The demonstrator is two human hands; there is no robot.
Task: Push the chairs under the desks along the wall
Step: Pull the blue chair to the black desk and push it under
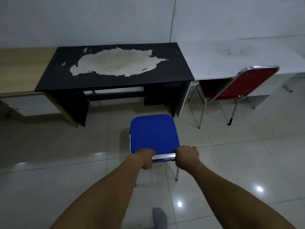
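Observation:
A blue padded chair [154, 133] with a chrome frame stands on the tiled floor, a short way in front of the black desk [115, 75] whose top is badly peeled. My left hand [146, 158] grips the top of the chair's backrest on the left side. My right hand [187, 157] grips the same chrome top rail on the right side. The chair's seat faces the desk's leg space. A red chair [244, 83] with a chrome frame stands to the right, its seat partly under the white desk [239, 57].
A beige desk [19, 70] stands left of the black one, all three against the white wall. A drawer unit sits under the black desk on its right side [158, 96]. My grey-socked foot [159, 218] shows at the bottom. Glossy floor tiles spread all around.

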